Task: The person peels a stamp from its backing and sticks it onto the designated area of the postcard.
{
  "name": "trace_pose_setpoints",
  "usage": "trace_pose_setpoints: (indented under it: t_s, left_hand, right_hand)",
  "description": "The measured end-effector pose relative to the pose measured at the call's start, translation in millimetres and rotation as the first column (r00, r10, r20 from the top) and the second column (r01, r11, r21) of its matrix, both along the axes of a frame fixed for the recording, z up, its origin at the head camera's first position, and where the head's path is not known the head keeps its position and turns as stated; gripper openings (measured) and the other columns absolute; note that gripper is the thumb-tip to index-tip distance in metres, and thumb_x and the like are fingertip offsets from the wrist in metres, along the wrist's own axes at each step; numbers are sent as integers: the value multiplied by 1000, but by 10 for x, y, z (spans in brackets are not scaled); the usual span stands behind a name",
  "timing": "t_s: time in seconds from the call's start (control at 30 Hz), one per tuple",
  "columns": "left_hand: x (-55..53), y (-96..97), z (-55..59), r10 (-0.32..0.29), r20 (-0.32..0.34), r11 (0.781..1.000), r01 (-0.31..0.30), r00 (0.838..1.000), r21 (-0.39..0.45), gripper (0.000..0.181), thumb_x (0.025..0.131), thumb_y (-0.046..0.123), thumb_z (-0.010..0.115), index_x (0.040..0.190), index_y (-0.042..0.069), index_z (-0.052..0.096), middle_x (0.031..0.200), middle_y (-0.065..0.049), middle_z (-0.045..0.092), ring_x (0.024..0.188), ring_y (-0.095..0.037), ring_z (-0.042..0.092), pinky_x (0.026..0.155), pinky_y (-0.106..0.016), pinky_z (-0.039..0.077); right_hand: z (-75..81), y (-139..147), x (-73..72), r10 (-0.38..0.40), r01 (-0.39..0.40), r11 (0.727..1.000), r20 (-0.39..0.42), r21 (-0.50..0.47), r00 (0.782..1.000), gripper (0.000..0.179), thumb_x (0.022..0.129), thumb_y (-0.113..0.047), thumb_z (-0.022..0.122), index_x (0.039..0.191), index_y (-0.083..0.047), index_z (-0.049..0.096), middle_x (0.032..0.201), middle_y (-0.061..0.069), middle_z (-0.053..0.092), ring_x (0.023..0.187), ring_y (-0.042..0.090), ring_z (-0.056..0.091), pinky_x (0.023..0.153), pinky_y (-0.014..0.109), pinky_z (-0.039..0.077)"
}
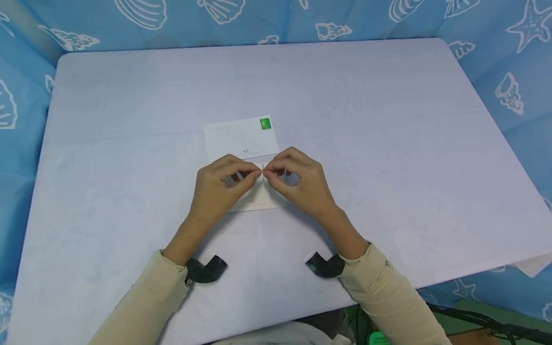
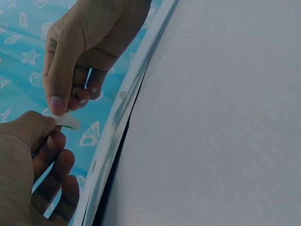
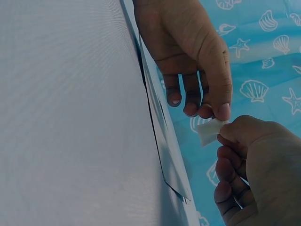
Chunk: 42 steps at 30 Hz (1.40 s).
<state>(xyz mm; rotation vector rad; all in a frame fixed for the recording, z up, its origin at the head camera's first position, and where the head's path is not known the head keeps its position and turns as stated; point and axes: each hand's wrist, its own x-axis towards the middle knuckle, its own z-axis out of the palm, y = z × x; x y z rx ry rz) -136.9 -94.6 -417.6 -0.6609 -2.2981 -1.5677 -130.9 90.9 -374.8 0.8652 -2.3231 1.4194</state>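
Between the fingertips of both hands is a small stamp (image 3: pixel 210 132), pale on the side facing the right wrist camera. A thin green edge shows on the stamp (image 2: pixel 68 122) in the left wrist view. My left hand (image 1: pixel 221 184) pinches it with thumb and index finger. The right hand (image 1: pixel 303 179) pinches it from the other side, thumb and fingertips nearly meeting those of the left. Under the hands lies a white envelope or card (image 1: pixel 258 195), partly covered by them. Just beyond it lies another white envelope or card (image 1: pixel 235 136) with a green stamp (image 1: pixel 265 123) at its upper right corner.
A white cloth covers the table (image 1: pixel 366 120). Blue curtain (image 1: pixel 181 24) with white shell drawings surrounds it. Black wrist cameras, one the left camera (image 1: pixel 207 269), the other the right camera (image 1: pixel 324 265), stick out from the beige sleeves. Dark cables (image 1: pixel 483 320) run below the right edge.
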Motion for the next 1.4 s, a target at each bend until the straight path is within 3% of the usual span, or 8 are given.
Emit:
trace_pose_setpoints:
  t_s: [0.43,0.67,0.8,0.87,1.07,1.4]
  left_hand:
    - [-6,-1,12,26,-30,1000,-25,999,10,6,80,13,71,85,11,73,82,6,66,69,-6,57,60,-26,49]
    - [89,45,281,29,-26,999,-28,999,27,6,76,-1,71,82,-1,71,78,-8,66,67,-14,58,58,-31,49]
    - [48,27,152,40,-16,999,-40,999,35,6,78,5,72,83,4,72,80,-3,66,69,-11,57,60,-28,49]
    - [44,24,141,46,-15,998,-45,999,36,6,78,6,72,84,4,72,80,-2,66,69,-10,57,60,-29,49]
    - [114,49,343,63,-10,997,-63,998,37,6,77,-1,71,82,-2,71,78,-9,65,68,-16,57,59,-32,49]
    - [111,57,341,84,-19,996,-83,996,45,4,77,-1,70,81,-2,70,76,-9,64,66,-16,57,58,-32,48]
  right_hand:
    - [-9,19,-14,-22,22,1000,9,-15,1000,6,75,7,69,80,5,67,79,12,59,68,24,54,59,34,44]
    - [-3,29,-8,-33,33,999,11,-17,999,6,75,7,69,80,4,67,79,12,59,68,24,54,59,35,44]
    - [0,30,-6,-44,44,999,11,-20,999,6,75,7,69,80,4,67,79,11,59,68,23,54,58,36,44]
    - [0,31,-8,-49,49,999,6,-18,999,6,75,7,69,79,4,67,79,12,59,68,23,54,59,35,44]
    - [-3,56,-12,-70,70,998,1,-7,998,6,75,7,69,79,4,67,79,12,59,68,24,54,59,35,44]
    - [12,138,-29,-143,143,990,27,17,989,4,76,4,69,80,2,68,82,11,60,71,23,55,60,38,44]
